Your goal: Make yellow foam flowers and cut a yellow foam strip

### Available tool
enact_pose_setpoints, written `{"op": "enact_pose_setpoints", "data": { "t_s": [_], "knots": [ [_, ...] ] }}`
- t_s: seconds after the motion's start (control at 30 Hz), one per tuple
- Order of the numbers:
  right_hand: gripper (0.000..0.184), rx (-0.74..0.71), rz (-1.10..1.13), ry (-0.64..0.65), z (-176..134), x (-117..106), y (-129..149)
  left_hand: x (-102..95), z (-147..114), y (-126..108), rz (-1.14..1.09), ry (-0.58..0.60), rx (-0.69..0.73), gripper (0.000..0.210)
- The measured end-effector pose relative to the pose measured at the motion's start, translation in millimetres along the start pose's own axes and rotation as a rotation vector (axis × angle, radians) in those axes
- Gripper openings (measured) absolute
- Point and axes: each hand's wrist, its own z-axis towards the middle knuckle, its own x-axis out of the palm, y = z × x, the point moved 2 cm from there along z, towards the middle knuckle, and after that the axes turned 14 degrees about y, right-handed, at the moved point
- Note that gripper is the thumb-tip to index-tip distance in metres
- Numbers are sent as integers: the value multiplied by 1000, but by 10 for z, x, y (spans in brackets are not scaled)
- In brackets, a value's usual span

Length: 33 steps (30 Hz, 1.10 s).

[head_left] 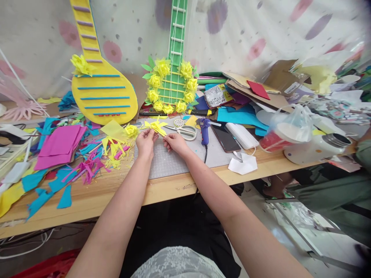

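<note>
Above a grey cutting mat (pixel 168 162), my left hand (pixel 145 143) pinches a partly formed yellow flower (pixel 156 126) with long loose petals. My right hand (pixel 175 143) has thumb and fingertips closed on one petal at the flower's right side. Just behind the right hand lie scissors (pixel 187 132) with pale handles. A finished-looking yellow flower (pixel 131 131) rests left of my left hand. Farther back stand a green lute-shaped piece (pixel 174 87) ringed with yellow flowers and a yellow lute-shaped piece (pixel 104 92) with one flower at its left shoulder.
A purple hot glue gun (pixel 204 131) stands at the mat's right, near a phone (pixel 226 137) and a white power bank (pixel 242 136). Magenta sheets (pixel 60 146) and coloured scraps cover the left. A bagged cup (pixel 285 135) and white bottle (pixel 315 148) stand right; another person sits beyond.
</note>
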Motion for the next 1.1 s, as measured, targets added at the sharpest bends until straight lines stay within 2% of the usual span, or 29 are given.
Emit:
{"op": "enact_pose_setpoints", "data": {
  "t_s": [0.13, 0.5, 0.87, 1.0, 1.1],
  "knots": [
    [23, -8, -4, -3, 10, -12, -10, 7, 0, 2, -3, 42, 15, 11],
    [10, -114, 2, -12, -42, 48, 15, -12, 26, 3, 25, 11, 18, 11],
    [16, -96, -118, 10, -24, 44, -34, -44, 48, -16, -37, -46, 8, 13],
    [16, -84, -133, 55, -44, 13, -30, -96, 97, -55, -51, -73, 34, 14],
    [16, -73, -145, 144, -141, -52, 48, -152, 136, -104, -38, -139, 39, 14]
  ]
}}
